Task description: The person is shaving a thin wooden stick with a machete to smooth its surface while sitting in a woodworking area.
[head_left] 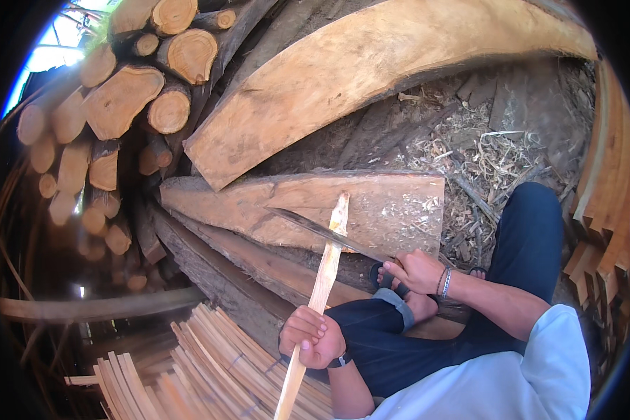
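Observation:
My left hand (313, 337) is wrapped round a long pale wooden stick (327, 269), which slants up and away from me. The far tip of the stick rests over a thick flat plank (392, 203) sprinkled with small chips. In my right hand (421, 271) is the handle of a long machete (315, 227), its fingers closed round it. The dark blade points left and lies across the stick a little below the tip, seemingly touching it. My grip hides most of the machete's handle.
A big curved slab (371, 56) lies beyond the plank. Cut logs (122, 101) are stacked at the far left. Bundled wooden strips (224, 357) lie by my left arm, and more boards (609, 161) stand at the right. Wood shavings (469, 154) cover the ground past the plank.

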The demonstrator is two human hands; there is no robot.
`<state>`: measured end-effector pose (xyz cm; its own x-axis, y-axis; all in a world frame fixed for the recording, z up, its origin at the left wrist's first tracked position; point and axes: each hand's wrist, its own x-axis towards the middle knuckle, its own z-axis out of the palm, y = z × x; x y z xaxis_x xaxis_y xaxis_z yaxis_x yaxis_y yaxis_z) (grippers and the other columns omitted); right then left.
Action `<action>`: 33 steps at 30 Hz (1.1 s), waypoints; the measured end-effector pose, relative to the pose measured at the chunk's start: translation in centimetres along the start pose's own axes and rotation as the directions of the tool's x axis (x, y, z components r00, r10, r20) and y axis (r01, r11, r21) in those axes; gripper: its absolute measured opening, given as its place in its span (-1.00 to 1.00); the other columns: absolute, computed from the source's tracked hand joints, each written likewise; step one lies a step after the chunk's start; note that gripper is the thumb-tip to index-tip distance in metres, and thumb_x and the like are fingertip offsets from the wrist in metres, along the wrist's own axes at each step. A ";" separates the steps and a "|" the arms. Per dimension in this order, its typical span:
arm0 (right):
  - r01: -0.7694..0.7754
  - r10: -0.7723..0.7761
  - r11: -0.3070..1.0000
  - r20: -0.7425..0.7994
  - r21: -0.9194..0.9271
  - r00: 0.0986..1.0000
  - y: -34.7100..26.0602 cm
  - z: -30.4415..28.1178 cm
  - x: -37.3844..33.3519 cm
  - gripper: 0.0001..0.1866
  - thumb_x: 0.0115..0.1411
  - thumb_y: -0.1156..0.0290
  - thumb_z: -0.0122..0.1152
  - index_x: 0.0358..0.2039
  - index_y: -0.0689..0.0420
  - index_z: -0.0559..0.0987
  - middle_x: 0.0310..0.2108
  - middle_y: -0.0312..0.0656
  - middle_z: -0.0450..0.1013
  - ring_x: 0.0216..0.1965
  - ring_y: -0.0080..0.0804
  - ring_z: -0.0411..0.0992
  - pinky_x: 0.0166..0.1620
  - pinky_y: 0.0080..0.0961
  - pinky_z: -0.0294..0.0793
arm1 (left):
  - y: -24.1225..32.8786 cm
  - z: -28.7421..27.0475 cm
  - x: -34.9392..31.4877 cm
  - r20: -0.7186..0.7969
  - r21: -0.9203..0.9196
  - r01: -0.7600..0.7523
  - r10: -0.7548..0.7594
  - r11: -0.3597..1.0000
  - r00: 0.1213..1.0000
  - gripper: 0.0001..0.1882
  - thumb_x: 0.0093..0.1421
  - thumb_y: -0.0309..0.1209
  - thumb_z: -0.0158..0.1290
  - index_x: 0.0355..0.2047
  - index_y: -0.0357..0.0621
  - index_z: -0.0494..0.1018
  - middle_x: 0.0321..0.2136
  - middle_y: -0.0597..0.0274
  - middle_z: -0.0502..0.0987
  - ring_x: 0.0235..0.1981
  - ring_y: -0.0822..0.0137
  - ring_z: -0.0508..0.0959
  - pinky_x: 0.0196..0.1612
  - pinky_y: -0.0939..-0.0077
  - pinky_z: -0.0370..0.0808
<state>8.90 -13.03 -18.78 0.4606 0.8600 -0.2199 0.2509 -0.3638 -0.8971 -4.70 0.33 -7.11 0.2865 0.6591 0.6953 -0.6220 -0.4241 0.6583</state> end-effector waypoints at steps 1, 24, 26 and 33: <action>0.007 -0.007 1.000 0.017 0.006 1.000 0.1 -0.1 0.1 -0.36 0.37 -0.05 -0.11 -0.47 0.34 0.56 -0.58 0.21 0.49 -0.47 0.18 0.52 -0.31 -0.07 0.53 | 0.1 0.1 0.1 0.009 0.007 0.004 -0.004 1.000 1.000 -0.70 0.03 -0.41 -0.11 -0.77 0.01 0.08 -0.84 0.33 0.14 -0.83 0.46 0.16 -0.66 0.61 0.18; 0.077 -0.069 0.978 0.046 -0.195 0.997 -3.0 0.6 -1.3 -0.42 0.32 -0.09 -0.05 -0.37 0.31 0.46 -0.62 0.16 0.47 -0.49 0.19 0.51 -0.38 -0.03 0.52 | -0.1 -1.4 0.6 -0.073 -0.027 0.000 -0.002 1.000 0.997 -0.69 0.04 -0.39 -0.10 -0.77 0.01 0.07 -0.84 0.33 0.13 -0.82 0.47 0.14 -0.66 0.63 0.14; -0.152 0.145 0.974 -0.055 -0.168 0.988 1.3 1.5 1.1 -0.40 0.34 -0.04 -0.06 -0.38 0.38 0.51 -0.60 0.24 0.47 -0.46 0.22 0.52 -0.34 -0.02 0.52 | 0.0 -1.4 0.6 -0.079 -0.022 0.015 -0.016 1.000 0.997 -0.69 0.04 -0.39 -0.11 -0.77 0.01 0.06 -0.84 0.33 0.13 -0.82 0.48 0.14 -0.66 0.63 0.13; -0.083 0.077 0.994 -0.078 -0.073 0.994 -1.0 -1.5 -0.3 -0.39 0.35 -0.03 -0.08 -0.43 0.39 0.50 -0.60 0.28 0.45 -0.46 0.23 0.51 -0.35 -0.02 0.51 | -0.1 -1.1 0.7 -0.068 -0.004 0.007 -0.008 1.000 0.998 -0.71 0.05 -0.39 -0.13 -0.76 0.00 0.08 -0.84 0.35 0.13 -0.82 0.48 0.13 -0.66 0.63 0.13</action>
<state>9.85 -13.46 -17.25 0.5436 0.7988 -0.2577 0.2731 -0.4586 -0.8456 -5.24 1.51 -7.06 0.2410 0.7031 0.6690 -0.6229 -0.4166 0.6622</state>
